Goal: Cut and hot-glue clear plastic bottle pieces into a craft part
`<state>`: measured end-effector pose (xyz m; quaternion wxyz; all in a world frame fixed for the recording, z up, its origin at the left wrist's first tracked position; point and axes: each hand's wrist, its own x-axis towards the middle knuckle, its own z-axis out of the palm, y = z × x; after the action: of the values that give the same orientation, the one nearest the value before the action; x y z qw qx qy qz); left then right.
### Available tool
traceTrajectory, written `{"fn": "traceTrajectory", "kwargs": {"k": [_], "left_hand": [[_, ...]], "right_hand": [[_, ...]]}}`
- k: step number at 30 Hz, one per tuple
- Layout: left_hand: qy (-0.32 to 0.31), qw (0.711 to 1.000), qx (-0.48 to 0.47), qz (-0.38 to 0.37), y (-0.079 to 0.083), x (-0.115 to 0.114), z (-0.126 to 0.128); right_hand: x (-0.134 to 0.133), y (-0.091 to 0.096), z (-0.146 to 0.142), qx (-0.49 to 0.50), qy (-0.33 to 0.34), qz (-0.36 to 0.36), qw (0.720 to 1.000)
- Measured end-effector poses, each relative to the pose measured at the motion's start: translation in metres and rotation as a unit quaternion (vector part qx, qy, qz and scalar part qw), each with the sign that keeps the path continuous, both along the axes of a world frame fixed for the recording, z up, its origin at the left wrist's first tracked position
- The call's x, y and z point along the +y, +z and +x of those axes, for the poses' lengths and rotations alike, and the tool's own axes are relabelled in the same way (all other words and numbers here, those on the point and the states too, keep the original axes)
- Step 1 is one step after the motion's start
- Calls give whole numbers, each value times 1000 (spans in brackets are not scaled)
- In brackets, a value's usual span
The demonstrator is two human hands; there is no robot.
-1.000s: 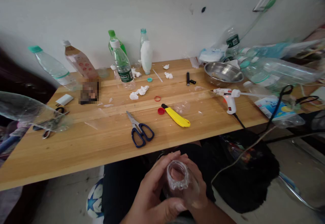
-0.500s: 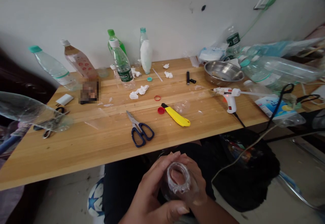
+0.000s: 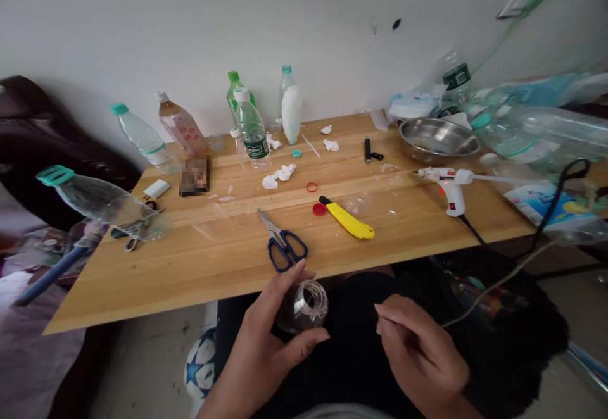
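Note:
My left hand point(image 3: 266, 337) is wrapped round a clear plastic bottle top piece point(image 3: 304, 305), held over my lap below the table's front edge. My right hand point(image 3: 418, 349) has come off it and hangs to the right, fingers curled with the fingertips together; nothing shows in them. Just above my left hand, blue-handled scissors point(image 3: 282, 245) lie on the wooden table point(image 3: 190, 267). A yellow utility knife point(image 3: 349, 219) and a red cap point(image 3: 318, 209) lie a little further right.
Several plastic bottles point(image 3: 251, 131) stand along the wall. A white hot glue gun point(image 3: 449, 185) with a black cord lies at the right, beside a metal bowl point(image 3: 439, 137). Tissue scraps point(image 3: 280, 175) and a red ring point(image 3: 311, 187) lie mid-table. Another bottle point(image 3: 99, 200) lies at left.
My right hand has let go of the clear bottle piece and moved right. My left hand keeps the piece, now further from the camera. The view has shifted left and pulled back.

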<state>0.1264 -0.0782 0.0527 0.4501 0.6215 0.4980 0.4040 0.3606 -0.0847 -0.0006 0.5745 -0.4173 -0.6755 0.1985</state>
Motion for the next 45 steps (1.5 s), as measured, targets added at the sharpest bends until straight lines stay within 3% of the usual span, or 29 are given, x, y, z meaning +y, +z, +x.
{"fn": "traceTrajectory", "kwargs": {"k": [4,5,9,12,15,22,27,33,39,45], "left_hand": [[48,976,-161,-137,-3,-5,10],[68,962,-213,-158,-4,-6,15],[126,878,-399,-232,-12,-12,38],[140,850,-448,-241,-18,-19,54],[135,851,-455,-224,-24,-24,65],[133,834,-488,-222,-23,-30,79],[127,840,-479,-222,-23,-31,83],[114,844,-476,-218,-26,-31,86],[101,847,-468,-231,-28,-33,89],[70,839,-486,-234,-33,-36,90]], "right_hand": [[-3,10,-6,-17,7,-114,993],[-4,7,-11,-34,10,-106,994],[-16,-11,-32,-100,87,41,990],[-22,-18,-41,-89,119,50,988],[-19,-19,-41,-63,114,49,990],[-7,-27,-32,-68,14,156,985],[-9,-28,-26,-113,50,170,978],[-17,-28,-19,-138,27,147,979],[-16,-39,-20,-108,106,131,980],[-11,-25,-16,-130,138,117,975]]}}
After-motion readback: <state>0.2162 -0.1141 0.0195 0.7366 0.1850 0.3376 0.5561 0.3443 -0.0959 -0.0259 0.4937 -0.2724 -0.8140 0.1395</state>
